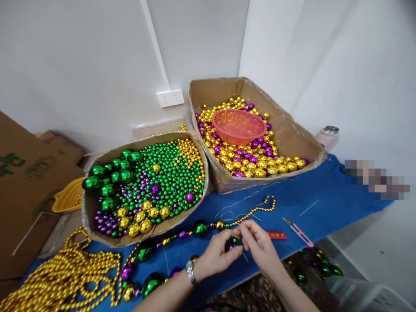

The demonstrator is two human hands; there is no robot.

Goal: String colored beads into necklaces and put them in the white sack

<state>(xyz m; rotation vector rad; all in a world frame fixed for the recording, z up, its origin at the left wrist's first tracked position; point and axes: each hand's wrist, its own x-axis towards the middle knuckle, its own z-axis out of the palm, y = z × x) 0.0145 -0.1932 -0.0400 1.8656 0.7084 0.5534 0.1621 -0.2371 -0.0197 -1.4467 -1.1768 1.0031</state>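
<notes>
My left hand (223,253), with a silver watch at its wrist, has thumb and fingers closed around part of a bead strand (200,229) of green, purple and gold beads. Its fingertips meet those of my right hand (258,248), which pinches at the same spot; the exact bit between them is hidden. Small green and purple beads show below the left fingers, and a thin pale thread end (245,257) sticks out under the hands. A line of small gold beads (255,211) runs on beyond them. The strand's larger beads curve leftward across the blue cloth (325,190).
Cardboard boxes of loose beads stand behind: green, purple and gold in the left box (85,208), gold and purple with a pink basket (238,136) in the right box (302,134). Pink-handled snips (300,234) lie rightward. Gold bead strings (71,268) pile at left.
</notes>
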